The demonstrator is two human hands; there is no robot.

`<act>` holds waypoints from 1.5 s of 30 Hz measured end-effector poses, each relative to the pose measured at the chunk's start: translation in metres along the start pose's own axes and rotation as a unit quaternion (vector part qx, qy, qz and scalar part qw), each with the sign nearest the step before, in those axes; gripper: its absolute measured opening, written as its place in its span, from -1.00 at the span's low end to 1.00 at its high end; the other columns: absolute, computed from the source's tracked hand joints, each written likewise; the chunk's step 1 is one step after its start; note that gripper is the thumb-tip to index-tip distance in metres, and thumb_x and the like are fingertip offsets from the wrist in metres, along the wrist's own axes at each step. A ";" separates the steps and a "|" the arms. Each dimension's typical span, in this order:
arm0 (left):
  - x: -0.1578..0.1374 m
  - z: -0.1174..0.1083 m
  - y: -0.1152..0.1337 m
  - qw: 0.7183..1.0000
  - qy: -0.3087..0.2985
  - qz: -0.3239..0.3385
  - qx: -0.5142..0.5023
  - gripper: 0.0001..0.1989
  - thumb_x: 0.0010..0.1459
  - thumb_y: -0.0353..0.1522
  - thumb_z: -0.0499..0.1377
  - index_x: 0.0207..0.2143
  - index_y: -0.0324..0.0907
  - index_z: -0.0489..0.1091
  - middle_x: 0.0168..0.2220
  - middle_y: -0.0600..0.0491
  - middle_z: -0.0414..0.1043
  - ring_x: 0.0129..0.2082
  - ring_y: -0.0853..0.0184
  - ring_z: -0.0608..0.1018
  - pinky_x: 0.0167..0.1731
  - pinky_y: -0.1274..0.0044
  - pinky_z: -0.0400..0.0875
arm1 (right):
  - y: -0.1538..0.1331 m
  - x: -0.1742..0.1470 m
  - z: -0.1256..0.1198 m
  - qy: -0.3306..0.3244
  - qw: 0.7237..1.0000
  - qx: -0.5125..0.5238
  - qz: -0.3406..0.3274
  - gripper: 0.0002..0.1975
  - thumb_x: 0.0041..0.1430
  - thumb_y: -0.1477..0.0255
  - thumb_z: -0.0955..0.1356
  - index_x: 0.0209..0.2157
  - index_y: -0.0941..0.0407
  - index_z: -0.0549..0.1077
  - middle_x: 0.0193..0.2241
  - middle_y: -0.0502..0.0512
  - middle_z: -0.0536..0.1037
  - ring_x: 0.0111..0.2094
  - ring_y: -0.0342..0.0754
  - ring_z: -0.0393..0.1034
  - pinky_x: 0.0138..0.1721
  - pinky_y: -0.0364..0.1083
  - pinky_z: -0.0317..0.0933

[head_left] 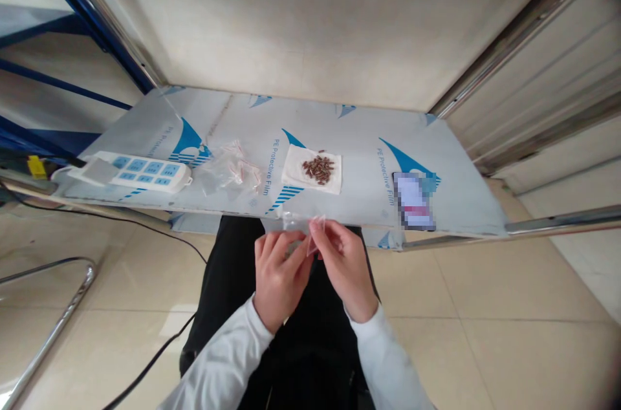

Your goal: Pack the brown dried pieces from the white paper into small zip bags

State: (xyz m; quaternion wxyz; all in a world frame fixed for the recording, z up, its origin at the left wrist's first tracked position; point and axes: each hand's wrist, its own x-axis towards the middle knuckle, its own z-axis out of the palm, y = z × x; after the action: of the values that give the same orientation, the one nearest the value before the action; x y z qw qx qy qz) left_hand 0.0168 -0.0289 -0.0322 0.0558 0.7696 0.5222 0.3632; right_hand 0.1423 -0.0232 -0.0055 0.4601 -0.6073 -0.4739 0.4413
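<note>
Just off the table's front edge, over my lap, both hands hold a small clear plastic bag [301, 221]. My left hand [283, 274] has its fingers curled round the bag's left side. At its right side my right hand [343, 264] pinches it between thumb and fingers. Whether anything lies inside the bag I cannot tell. Beyond my hands, a pile of small brown metal-looking pieces [319, 169] rests on a folded white tissue [292, 166]. Left of the tissue lies a loose heap of clear zip bags [228, 171] with red-striped edges.
A white power strip [140, 171] with a plug in it sits at the table's left. To the right lies a phone [414, 201], its screen blurred. The table [349, 132] wears printed protective film. A cable [150, 358] runs over the floor beside a chrome tube [58, 326].
</note>
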 end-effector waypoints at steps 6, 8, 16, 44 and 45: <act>-0.024 -0.015 0.012 0.951 -0.078 -0.185 -0.235 -0.74 0.15 -0.27 0.18 -0.09 0.02 0.41 -0.21 0.01 0.50 -0.23 0.21 0.52 -0.22 0.33 0.45 | 0.010 -0.026 0.000 0.012 0.986 -0.126 -0.109 -0.71 0.31 0.40 0.21 -0.12 0.13 0.52 -0.27 0.18 0.51 -0.23 -0.02 0.49 -0.17 -0.09 0.40; -0.022 -0.016 0.013 0.922 -0.090 -0.240 -0.289 -0.88 0.15 -0.24 0.19 -0.25 -0.01 0.42 -0.31 0.05 0.50 -0.30 0.25 0.53 -0.25 0.37 0.47 | 0.011 -0.031 -0.001 -0.020 0.974 -0.169 -0.150 -0.66 0.28 0.50 0.19 -0.01 0.15 0.48 -0.24 0.20 0.47 -0.22 -0.03 0.48 -0.13 -0.08 0.40; -0.021 -0.003 0.014 0.815 -0.115 -0.355 -0.443 -0.81 0.16 -0.17 0.17 -0.35 -0.10 0.35 -0.43 0.08 0.47 -0.46 0.35 0.52 -0.48 0.52 0.44 | 0.006 -0.036 -0.013 -0.041 0.970 -0.198 -0.138 -0.71 0.22 0.55 0.28 -0.04 0.12 0.49 -0.22 0.12 0.62 -0.24 -0.03 0.55 -0.14 -0.09 0.42; -0.016 -0.045 0.024 0.963 -0.167 -0.075 -0.199 -0.74 0.24 -0.27 0.08 -0.50 -0.16 0.26 -0.52 0.10 0.35 -0.49 0.40 0.42 -0.43 0.55 0.32 | 0.005 -0.040 -0.032 -0.183 0.962 -0.177 -0.099 -0.82 0.01 0.60 0.44 -0.31 0.10 0.53 -0.37 0.02 0.58 -0.35 -0.09 0.45 -0.27 -0.16 0.31; -0.014 -0.047 0.023 0.971 -0.155 -0.030 -0.181 -0.77 0.18 -0.20 0.15 -0.42 -0.16 0.31 -0.43 0.04 0.41 -0.39 0.32 0.47 -0.33 0.48 0.37 | 0.005 -0.040 -0.036 -0.189 0.961 -0.181 -0.088 -0.83 0.00 0.57 0.46 -0.31 0.10 0.53 -0.37 0.02 0.58 -0.35 -0.08 0.45 -0.27 -0.15 0.30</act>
State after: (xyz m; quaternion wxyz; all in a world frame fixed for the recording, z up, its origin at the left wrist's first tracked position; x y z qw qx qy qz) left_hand 0.0031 -0.0650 0.0059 0.2854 0.7775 0.4556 0.3263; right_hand 0.1714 -0.0676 0.0002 0.2821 -0.5416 -0.6758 0.4127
